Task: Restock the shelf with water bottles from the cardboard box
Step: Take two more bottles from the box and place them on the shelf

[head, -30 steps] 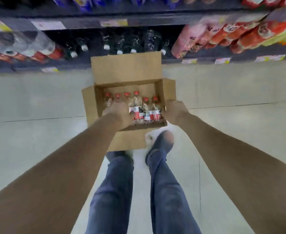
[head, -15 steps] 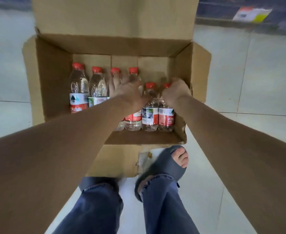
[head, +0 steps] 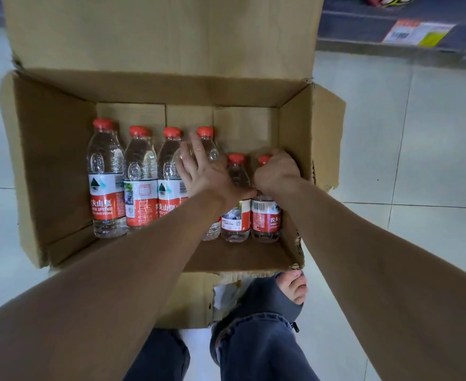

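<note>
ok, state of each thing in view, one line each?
box: open, flaps folded out, standing on the floor
bottles: six, upright in the box, red caps on
left hand: fingers straight, resting on the fourth bottle from the left
right hand: grips the rightmost bottle at its neck
shelf: only its edge shows
</note>
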Available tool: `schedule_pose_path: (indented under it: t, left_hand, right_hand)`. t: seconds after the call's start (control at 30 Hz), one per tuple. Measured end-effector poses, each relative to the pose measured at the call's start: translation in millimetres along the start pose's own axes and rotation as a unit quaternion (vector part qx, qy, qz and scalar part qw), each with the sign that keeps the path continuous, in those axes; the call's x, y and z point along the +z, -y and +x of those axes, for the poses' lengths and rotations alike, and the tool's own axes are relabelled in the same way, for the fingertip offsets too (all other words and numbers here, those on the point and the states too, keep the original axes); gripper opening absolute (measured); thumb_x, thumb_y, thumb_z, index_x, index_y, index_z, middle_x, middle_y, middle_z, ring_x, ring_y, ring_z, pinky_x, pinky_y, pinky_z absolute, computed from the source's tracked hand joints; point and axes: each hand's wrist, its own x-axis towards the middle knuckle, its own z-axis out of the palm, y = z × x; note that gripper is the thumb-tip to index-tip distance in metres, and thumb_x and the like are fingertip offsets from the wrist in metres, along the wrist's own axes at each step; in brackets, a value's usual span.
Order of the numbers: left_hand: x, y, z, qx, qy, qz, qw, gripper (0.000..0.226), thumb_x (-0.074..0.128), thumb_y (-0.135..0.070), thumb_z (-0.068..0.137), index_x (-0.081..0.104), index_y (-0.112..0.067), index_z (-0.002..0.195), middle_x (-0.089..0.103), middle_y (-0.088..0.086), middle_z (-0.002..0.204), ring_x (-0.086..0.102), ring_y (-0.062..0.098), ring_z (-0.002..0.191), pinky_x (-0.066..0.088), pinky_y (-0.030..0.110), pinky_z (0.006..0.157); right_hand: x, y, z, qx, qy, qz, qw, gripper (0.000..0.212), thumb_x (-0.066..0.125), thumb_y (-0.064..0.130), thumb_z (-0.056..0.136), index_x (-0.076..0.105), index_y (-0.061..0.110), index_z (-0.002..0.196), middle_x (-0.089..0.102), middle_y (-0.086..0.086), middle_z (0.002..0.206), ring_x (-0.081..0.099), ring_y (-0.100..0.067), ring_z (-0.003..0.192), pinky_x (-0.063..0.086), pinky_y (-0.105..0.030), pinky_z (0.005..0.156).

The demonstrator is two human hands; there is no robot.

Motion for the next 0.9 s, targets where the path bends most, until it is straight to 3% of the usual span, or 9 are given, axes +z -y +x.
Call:
schedule_pose_path:
  t: [0.13, 0.2, 0.3, 0.37, 0.47, 0.6, 0.73, 0.83, 0.9]
  left_hand:
    - [8.2, 12.0, -31.2, 0.014, -0.089, -0.115, 0.989, 0.081, 0.084, -0.074, 0.060, 0.056, -0.031, 0.123, -0.015, 0.004, 0.171, -0.004, 0.034, 0.157, 0.004, 0.053, 0.126]
    - [12.4, 20.4, -52.2, 0.020, -0.114, -0.157, 0.981, 0.083, 0.084, -0.072, 0.061, 0.056, -0.030, 0.127, 0.011, 0.006, 0.167, 0.016, 0.033, 0.150, 0.013, 0.049, 0.121]
    - [20.1, 31.9, -75.1, 0.057, -0.117, -0.218, 0.967, 0.076, 0.084, -0.062, 0.067, 0.055, -0.029, 0.129, 0.053, -0.002, 0.141, 0.046, 0.024, 0.130, 0.027, 0.043, 0.111]
    - [25.1, 36.3, -85.2, 0.070, -0.081, -0.312, 0.944, 0.063, 0.087, -0.048, 0.071, 0.055, -0.032, 0.124, 0.069, -0.017, 0.111, 0.063, 0.010, 0.108, 0.040, 0.039, 0.106]
    - [22.7, 40.1, -96.9, 0.054, -0.029, -0.402, 0.914, 0.064, 0.090, -0.033, 0.075, 0.052, -0.039, 0.126, 0.070, -0.027, 0.098, 0.064, -0.013, 0.095, 0.051, 0.015, 0.087]
    - [-9.2, 46.1, -112.7, 0.061, -0.043, -0.447, 0.891, 0.062, 0.089, -0.029, 0.079, 0.052, -0.040, 0.128, 0.069, -0.027, 0.104, 0.064, -0.015, 0.098, 0.051, 0.012, 0.084]
    - [-81.3, 63.1, -134.5, 0.083, -0.059, -0.481, 0.871, 0.062, 0.090, -0.015, 0.078, 0.054, -0.038, 0.122, 0.064, -0.031, 0.103, 0.057, -0.028, 0.093, 0.044, -0.002, 0.078]
    - [-151.5, 84.5, -155.7, 0.085, -0.062, -0.501, 0.859, 0.063, 0.094, -0.020, 0.072, 0.064, -0.030, 0.126, 0.075, -0.020, 0.105, 0.070, -0.008, 0.098, 0.057, 0.020, 0.091]
    - [-202.1, 98.5, -173.8, 0.088, -0.060, -0.517, 0.849, 0.060, 0.094, -0.019, 0.071, 0.068, -0.028, 0.124, 0.079, -0.010, 0.104, 0.076, 0.010, 0.096, 0.061, 0.038, 0.090]
  right_hand:
    - [9.6, -7.2, 0.1, -0.014, -0.061, 0.045, 0.997, 0.043, 0.073, 0.006, 0.082, 0.065, 0.007, 0.125, 0.070, -0.013, 0.120, 0.066, -0.028, 0.113, 0.055, -0.032, 0.093]
    - [6.6, -9.4, -7.5, -0.003, -0.031, 0.075, 0.997, 0.050, 0.082, 0.005, 0.076, 0.068, 0.010, 0.124, 0.072, -0.011, 0.114, 0.069, -0.027, 0.106, 0.057, -0.035, 0.092]
    - [2.4, -17.3, -20.0, -0.009, 0.030, 0.085, 0.996, 0.067, 0.084, 0.002, 0.070, 0.062, 0.018, 0.131, 0.069, -0.003, 0.113, 0.067, -0.022, 0.102, 0.056, -0.030, 0.087]
    - [3.9, -22.8, -26.8, -0.017, 0.054, 0.080, 0.995, 0.074, 0.084, 0.012, 0.066, 0.058, 0.024, 0.135, 0.068, -0.003, 0.117, 0.066, -0.023, 0.105, 0.056, -0.034, 0.093]
    - [5.9, -28.8, -35.9, -0.055, 0.063, 0.007, 0.996, 0.057, 0.086, 0.035, 0.065, 0.070, 0.022, 0.118, 0.073, -0.005, 0.109, 0.069, -0.026, 0.104, 0.055, -0.042, 0.097]
    - [-7.6, -21.1, -67.8, -0.102, 0.020, 0.056, 0.993, 0.024, 0.085, 0.025, 0.078, 0.071, 0.020, 0.097, 0.073, -0.005, 0.095, 0.069, -0.025, 0.095, 0.057, -0.039, 0.090]
    - [-37.5, 15.9, -125.7, -0.169, 0.010, 0.136, 0.976, 0.023, 0.083, 0.021, 0.081, 0.070, 0.014, 0.099, 0.075, -0.006, 0.094, 0.072, -0.021, 0.093, 0.059, -0.039, 0.087]
    - [-75.3, 61.2, -181.8, -0.208, 0.061, 0.178, 0.960, 0.010, 0.079, 0.012, 0.086, 0.072, 0.011, 0.093, 0.076, -0.002, 0.091, 0.072, -0.010, 0.087, 0.057, -0.027, 0.083]
    - [-101.5, 92.9, -221.6, -0.216, 0.095, 0.215, 0.948, 0.015, 0.076, 0.010, 0.088, 0.072, 0.002, 0.100, 0.077, -0.012, 0.100, 0.074, -0.026, 0.098, 0.057, -0.040, 0.093]
